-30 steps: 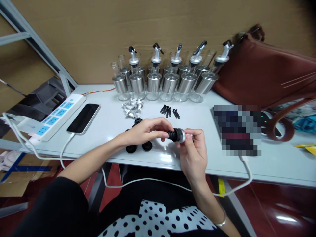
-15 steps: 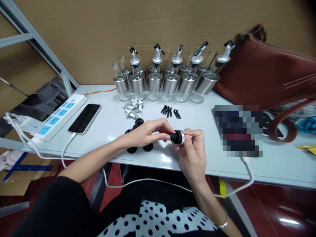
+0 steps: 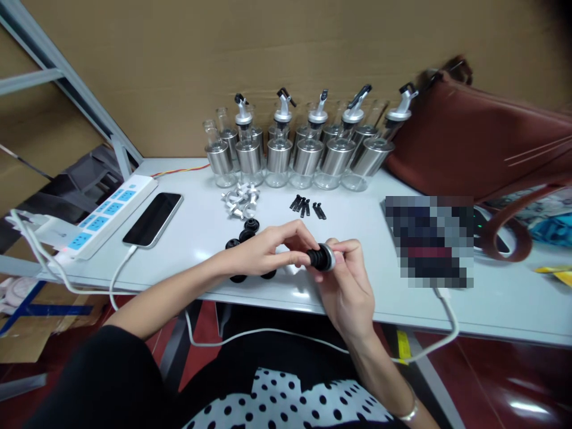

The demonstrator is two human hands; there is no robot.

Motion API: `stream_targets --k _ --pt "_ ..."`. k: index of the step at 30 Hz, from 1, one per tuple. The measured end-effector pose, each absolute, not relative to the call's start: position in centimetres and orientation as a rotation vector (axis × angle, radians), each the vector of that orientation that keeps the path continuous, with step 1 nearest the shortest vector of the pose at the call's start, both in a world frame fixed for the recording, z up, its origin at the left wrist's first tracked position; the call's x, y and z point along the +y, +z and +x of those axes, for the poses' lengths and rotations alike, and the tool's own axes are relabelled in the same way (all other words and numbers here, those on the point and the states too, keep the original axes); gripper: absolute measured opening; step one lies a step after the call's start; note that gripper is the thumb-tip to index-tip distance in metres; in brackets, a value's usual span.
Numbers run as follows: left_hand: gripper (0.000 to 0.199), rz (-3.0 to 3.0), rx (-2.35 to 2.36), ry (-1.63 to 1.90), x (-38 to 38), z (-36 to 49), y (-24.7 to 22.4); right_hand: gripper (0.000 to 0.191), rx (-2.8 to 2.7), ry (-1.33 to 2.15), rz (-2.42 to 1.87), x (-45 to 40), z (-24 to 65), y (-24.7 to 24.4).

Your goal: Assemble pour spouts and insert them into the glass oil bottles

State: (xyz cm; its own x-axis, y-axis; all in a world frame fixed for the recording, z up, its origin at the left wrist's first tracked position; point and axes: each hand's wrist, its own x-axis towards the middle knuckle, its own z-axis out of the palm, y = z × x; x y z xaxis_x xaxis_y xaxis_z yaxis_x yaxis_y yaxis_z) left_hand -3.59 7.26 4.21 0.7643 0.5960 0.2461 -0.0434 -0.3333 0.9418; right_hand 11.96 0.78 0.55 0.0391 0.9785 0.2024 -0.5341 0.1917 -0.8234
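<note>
Both hands meet over the front of the table at a bottle pourer: a ribbed black stopper (image 3: 317, 258) joined to a silver pourer top (image 3: 331, 256). The fingers of my left hand (image 3: 277, 247) are closed on the black stopper. My right hand (image 3: 351, 283) grips the silver top, and its fingers hide the spout. Several loose black stoppers (image 3: 251, 225) lie beneath and beside my left hand, partly covered by it. Farther back are a heap of silver pourer tops (image 3: 241, 199) and several small black flip levers (image 3: 304, 205).
Several glass bottles with steel sleeves (image 3: 279, 156) stand along the back, some fitted with pourers. A phone (image 3: 153, 219) and a power strip (image 3: 109, 214) lie left. To the right are a brown bag (image 3: 473, 137) and a blurred-out object (image 3: 424, 244). A white cable (image 3: 286, 332) hangs along the front.
The view has shifted slightly, so the table sits a little lower. Both hands keep hold of the pourer, which is turned slightly with its stopper end facing more towards me.
</note>
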Motion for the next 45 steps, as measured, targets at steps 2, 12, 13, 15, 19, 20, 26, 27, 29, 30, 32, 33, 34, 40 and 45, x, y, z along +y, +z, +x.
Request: stream_targets --k 2,12,13,15,19,20,26,27,29,30,32,33,34,40,45 --pt "0.015 1.835 0.419 0.725 7.1 -3.6 4.5 0.012 -0.878 1.328 -0.616 0.7 12.0 0.8" --pt "0.03 1.888 0.4 0.716 8.7 -4.1 8.7 0.01 -1.336 1.017 -0.815 2.8 13.4 5.3" --pt "0.029 1.869 0.394 0.765 8.8 -4.1 9.1 0.01 -1.394 0.906 -0.854 3.3 13.4 6.2" --pt "0.031 1.814 0.403 0.856 9.2 -4.0 9.4 0.01 -1.516 0.711 -0.907 4.5 13.3 7.8" --pt "0.038 1.648 0.423 1.009 9.9 -3.7 8.5 0.012 -1.678 0.455 -0.911 7.2 12.8 9.8" --pt "0.04 1.6 0.426 1.06 10.1 -3.6 8.1 0.012 -1.693 0.394 -0.903 7.9 12.5 9.9" --pt "0.041 1.489 0.695 1.34 11.1 -3.6 6.0 0.013 -1.717 0.393 -0.898 10.7 10.7 8.4" --pt "0.04 1.497 0.752 1.378 11.2 -3.7 5.8 0.012 -1.738 0.419 -0.91 10.9 10.5 8.1" --pt "0.038 1.552 0.837 1.406 11.3 -4.0 5.4 0.012 -1.765 0.461 -0.944 11.1 10.1 7.7" --pt "0.038 1.596 0.867 1.408 11.4 -4.2 5.1 0.014 -1.772 0.518 -0.958 11.2 10.0 7.6" --pt "0.037 1.7 0.901 1.4 11.4 -4.3 4.6 0.019 -1.764 0.681 -0.969 11.4 10.0 7.3" --pt "0.037 1.753 0.909 1.396 11.5 -4.4 4.4 0.022 -1.754 0.768 -0.967 11.5 10.2 7.1" --pt "0.037 1.802 0.914 1.388 11.5 -4.5 4.2 0.024 -1.741 0.84 -0.961 11.6 10.3 6.9" --pt "0.035 2.091 0.944 1.249 11.6 -5.2 4.5 0.024 -1.709 0.972 -0.884 11.7 11.3 6.0" --pt "0.029 2.196 0.999 1.222 11.3 -5.6 5.1 0.018 -1.751 1.016 -0.859 11.5 11.5 6.1"
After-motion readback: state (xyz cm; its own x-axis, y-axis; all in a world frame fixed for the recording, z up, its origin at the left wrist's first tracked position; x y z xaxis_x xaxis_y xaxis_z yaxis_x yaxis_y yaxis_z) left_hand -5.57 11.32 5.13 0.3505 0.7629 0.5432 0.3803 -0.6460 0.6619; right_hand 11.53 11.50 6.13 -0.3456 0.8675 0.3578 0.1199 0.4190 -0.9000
